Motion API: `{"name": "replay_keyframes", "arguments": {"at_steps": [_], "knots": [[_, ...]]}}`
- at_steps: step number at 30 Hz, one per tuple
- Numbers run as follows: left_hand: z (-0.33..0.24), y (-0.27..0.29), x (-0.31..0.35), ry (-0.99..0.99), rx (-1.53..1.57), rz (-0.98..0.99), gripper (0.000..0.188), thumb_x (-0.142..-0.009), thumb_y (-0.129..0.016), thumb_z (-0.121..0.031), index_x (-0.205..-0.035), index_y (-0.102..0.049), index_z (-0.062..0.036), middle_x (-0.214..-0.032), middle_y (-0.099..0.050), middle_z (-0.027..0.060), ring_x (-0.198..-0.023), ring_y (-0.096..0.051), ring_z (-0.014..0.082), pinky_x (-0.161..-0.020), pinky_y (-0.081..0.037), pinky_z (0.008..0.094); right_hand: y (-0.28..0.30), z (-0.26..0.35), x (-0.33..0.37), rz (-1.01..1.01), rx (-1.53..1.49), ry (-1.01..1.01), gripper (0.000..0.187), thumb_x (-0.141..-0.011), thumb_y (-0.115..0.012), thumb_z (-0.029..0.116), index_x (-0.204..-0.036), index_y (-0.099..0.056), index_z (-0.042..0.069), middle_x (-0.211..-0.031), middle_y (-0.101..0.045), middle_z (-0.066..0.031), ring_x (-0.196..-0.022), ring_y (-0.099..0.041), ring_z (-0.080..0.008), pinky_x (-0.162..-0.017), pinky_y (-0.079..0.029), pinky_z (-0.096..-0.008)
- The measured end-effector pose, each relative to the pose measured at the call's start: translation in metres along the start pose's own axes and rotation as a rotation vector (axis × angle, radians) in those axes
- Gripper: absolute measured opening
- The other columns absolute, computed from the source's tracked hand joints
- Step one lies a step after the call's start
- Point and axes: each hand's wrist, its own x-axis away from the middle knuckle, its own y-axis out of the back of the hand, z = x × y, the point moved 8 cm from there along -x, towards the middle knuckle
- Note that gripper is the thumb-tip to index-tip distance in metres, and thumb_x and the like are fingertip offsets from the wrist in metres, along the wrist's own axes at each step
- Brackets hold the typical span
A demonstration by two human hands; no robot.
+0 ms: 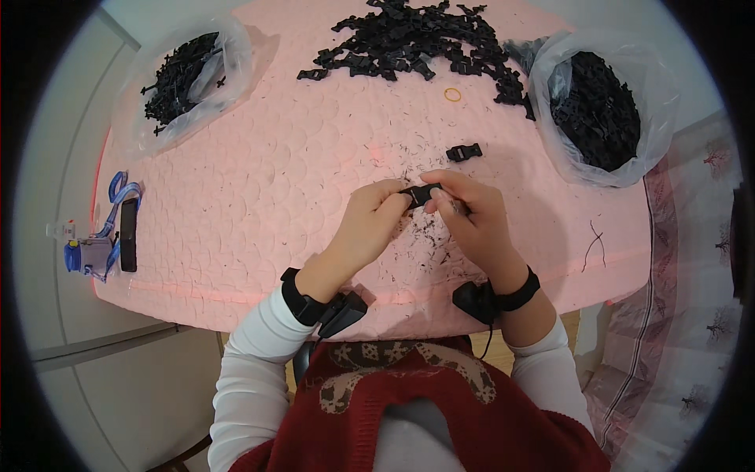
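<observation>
Over the pink quilted cover, both my hands meet at a black plastic buckle [419, 195]. My left hand [370, 220] pinches its left end between thumb and fingers. At the other end, the fingers of my right hand [480, 219] close on the buckle. A small dark thing shows by the right fingers, too small to make out. Just beyond my hands lies another black buckle [464, 153], untouched. Dark shavings [429, 230] are scattered on the cover below and around my hands.
A heap of black buckles [409, 39] spreads across the far side. Bags of black parts stand at far left [134, 110] and far right [664, 149]. A yellow ring [452, 94], black cord [594, 245], and a blue lanyard [118, 189] beside a black case [128, 236] lie around.
</observation>
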Motion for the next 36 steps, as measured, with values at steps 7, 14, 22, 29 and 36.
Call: {"name": "replay_keyframes", "arguments": {"at_steps": [7,14,22,29,36], "knots": [[-0.018,0.002,0.005,-0.133,-0.221,-0.050,0.019,-0.080,-0.048,-0.015,-0.075,-0.054,0.0015,-0.057,-0.048,0.0031,-0.052,-0.045,0.0108,-0.048,-0.036,0.0258,0.008,-0.027,0.001,-0.118,-0.340,-0.367,0.021,-0.085,-0.047,0.006,-0.103,-0.057,0.002,-0.065,-0.056,-0.0009,-0.048,-0.039,-0.0019,-0.045,-0.029,-0.0153],[-0.058,-0.010,0.018,-0.589,-0.740,-0.168,0.019,-0.085,-0.049,-0.017,-0.082,-0.054,0.0012,-0.062,-0.049,0.0020,-0.055,-0.049,0.0134,-0.050,-0.038,0.0270,0.011,-0.028,0.002,-0.174,-0.424,-0.450,0.021,-0.087,-0.046,0.011,-0.102,-0.057,0.001,-0.063,-0.051,0.0009,-0.049,-0.034,-0.0010,-0.043,-0.025,-0.0148],[-0.026,-0.010,0.007,-0.063,0.475,0.297,0.028,-0.092,-0.042,-0.027,-0.082,-0.051,-0.0015,-0.063,-0.041,-0.0002,-0.051,-0.041,0.0126,-0.046,-0.031,0.0243,0.016,-0.023,0.003,-0.231,-0.528,-0.320,0.023,-0.089,-0.041,0.009,-0.109,-0.051,0.001,-0.079,-0.046,-0.0001,-0.053,-0.035,-0.0011,-0.044,-0.027,-0.0154],[-0.032,-0.013,0.007,-0.101,0.638,0.415,0.032,-0.091,-0.042,-0.032,-0.078,-0.047,-0.0038,-0.060,-0.035,-0.0015,-0.049,-0.037,0.0107,-0.045,-0.027,0.0230,0.012,0.001,0.000,-0.012,-0.085,-0.116,0.026,-0.089,-0.039,0.006,-0.114,-0.039,0.003,-0.077,-0.048,-0.0013,-0.052,-0.036,-0.0013,-0.046,-0.031,-0.0151],[-0.036,-0.016,0.007,-0.115,0.668,0.478,0.032,-0.091,-0.040,-0.034,-0.075,-0.043,-0.0058,-0.060,-0.036,-0.0004,-0.048,-0.036,0.0110,-0.045,-0.026,0.0233,0.019,0.005,0.009,-0.178,-0.345,-0.281,0.022,-0.086,-0.039,0.001,-0.108,-0.042,0.002,-0.077,-0.052,-0.0071,-0.049,-0.046,-0.0058,-0.042,-0.034,-0.0150]]}}
